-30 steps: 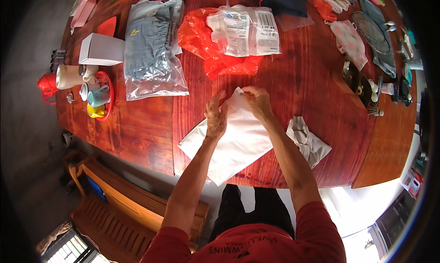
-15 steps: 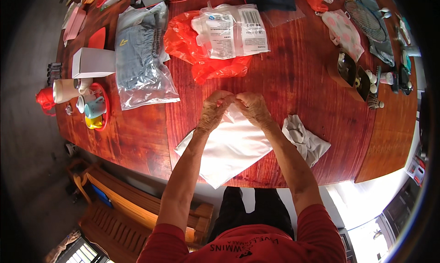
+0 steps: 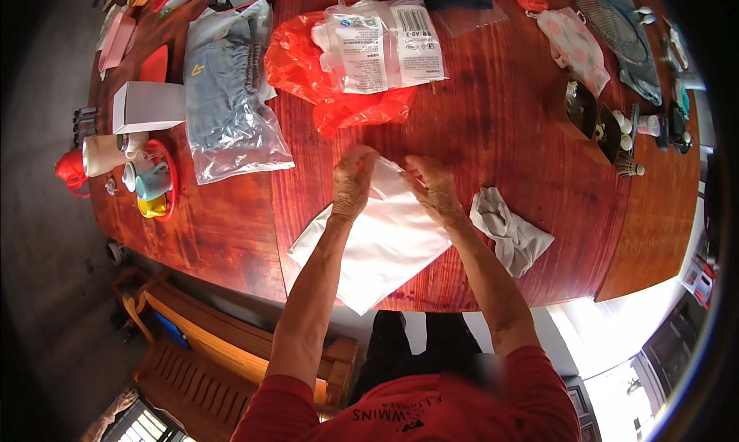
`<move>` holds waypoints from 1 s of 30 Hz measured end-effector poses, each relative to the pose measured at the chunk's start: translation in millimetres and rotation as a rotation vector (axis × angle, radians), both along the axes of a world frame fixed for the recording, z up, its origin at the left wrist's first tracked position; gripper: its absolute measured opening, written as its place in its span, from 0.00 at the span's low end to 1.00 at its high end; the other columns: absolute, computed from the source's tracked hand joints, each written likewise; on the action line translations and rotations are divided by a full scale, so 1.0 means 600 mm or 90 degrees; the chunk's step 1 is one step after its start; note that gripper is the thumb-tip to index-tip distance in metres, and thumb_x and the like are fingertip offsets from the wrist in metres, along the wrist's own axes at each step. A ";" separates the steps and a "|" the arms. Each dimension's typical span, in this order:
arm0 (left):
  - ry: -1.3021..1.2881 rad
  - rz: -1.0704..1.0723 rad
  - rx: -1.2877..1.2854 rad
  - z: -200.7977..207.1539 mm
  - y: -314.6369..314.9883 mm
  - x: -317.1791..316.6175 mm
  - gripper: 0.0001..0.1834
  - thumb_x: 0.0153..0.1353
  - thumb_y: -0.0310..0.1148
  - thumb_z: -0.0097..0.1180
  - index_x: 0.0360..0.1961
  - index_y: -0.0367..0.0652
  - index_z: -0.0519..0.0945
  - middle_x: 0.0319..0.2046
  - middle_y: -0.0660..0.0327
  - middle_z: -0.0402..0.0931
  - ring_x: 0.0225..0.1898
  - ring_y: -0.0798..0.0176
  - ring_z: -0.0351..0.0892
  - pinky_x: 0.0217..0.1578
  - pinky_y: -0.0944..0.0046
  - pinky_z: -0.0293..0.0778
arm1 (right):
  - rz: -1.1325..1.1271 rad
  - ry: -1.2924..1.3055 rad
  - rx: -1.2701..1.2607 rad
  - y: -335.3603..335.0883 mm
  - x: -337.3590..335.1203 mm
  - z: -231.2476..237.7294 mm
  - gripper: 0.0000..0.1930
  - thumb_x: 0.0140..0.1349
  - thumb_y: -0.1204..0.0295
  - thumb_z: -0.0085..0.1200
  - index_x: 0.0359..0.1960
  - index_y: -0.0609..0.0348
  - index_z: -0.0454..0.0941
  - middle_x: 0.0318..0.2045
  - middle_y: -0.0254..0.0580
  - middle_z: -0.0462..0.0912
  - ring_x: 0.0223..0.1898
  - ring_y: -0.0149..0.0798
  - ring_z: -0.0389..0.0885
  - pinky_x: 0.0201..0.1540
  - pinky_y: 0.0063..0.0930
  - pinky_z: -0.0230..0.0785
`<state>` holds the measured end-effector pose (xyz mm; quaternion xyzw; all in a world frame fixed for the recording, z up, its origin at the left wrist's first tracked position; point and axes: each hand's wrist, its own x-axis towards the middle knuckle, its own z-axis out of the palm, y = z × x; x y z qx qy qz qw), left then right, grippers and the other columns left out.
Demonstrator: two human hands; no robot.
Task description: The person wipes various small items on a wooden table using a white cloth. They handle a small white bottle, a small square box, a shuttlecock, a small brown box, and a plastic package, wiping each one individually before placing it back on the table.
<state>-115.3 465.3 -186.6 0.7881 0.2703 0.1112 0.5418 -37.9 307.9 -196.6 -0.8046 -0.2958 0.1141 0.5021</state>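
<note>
A smooth white sheet of cloth or thin plastic (image 3: 377,238) lies like a diamond near the table's front edge, one corner pointing at me and lit brightly. My left hand (image 3: 354,184) is closed at the left side of its far corner, with the fingertips partly hidden. Across the same corner, my right hand (image 3: 433,188) pinches the right edge between thumb and fingers. A small gap separates the two hands. Beside my right forearm rests a crumpled light-grey cloth (image 3: 509,232), touched by neither hand.
Beyond my hands lies a red plastic bag (image 3: 296,65) under a clear printed package (image 3: 377,49). To the left are bagged jeans (image 3: 227,95), a white box (image 3: 150,107) and a red tray (image 3: 174,180) with cups. A brown organiser box (image 3: 573,122) and rackets (image 3: 612,26) sit at right.
My hands, which met at the sheet's far corner, have moved apart, left and right. The corner between them now shows more openly. The whole view has shifted slightly.
</note>
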 end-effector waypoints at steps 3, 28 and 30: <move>-0.021 -0.006 0.269 0.023 -0.002 -0.009 0.10 0.60 0.27 0.52 0.42 0.38 0.72 0.37 0.54 0.71 0.37 0.54 0.71 0.41 0.57 0.67 | -0.110 -0.232 -0.095 -0.052 0.000 0.042 0.15 0.56 0.66 0.57 0.43 0.57 0.75 0.38 0.46 0.77 0.41 0.47 0.75 0.41 0.37 0.70; 0.301 -0.001 0.453 0.035 -0.082 -0.251 0.44 0.61 0.60 0.41 0.69 0.45 0.43 0.70 0.51 0.34 0.71 0.47 0.30 0.63 0.34 0.29 | -0.181 -0.020 -0.099 -0.196 -0.107 0.004 0.24 0.58 0.72 0.50 0.58 0.44 0.67 0.46 0.47 0.72 0.42 0.42 0.75 0.35 0.37 0.76; 0.370 -0.026 0.441 0.031 -0.089 -0.317 0.44 0.61 0.58 0.42 0.69 0.42 0.43 0.69 0.49 0.37 0.71 0.46 0.32 0.62 0.35 0.31 | 0.002 0.088 -0.098 -0.114 -0.188 0.017 0.24 0.58 0.66 0.52 0.58 0.45 0.68 0.50 0.44 0.70 0.45 0.37 0.73 0.41 0.36 0.73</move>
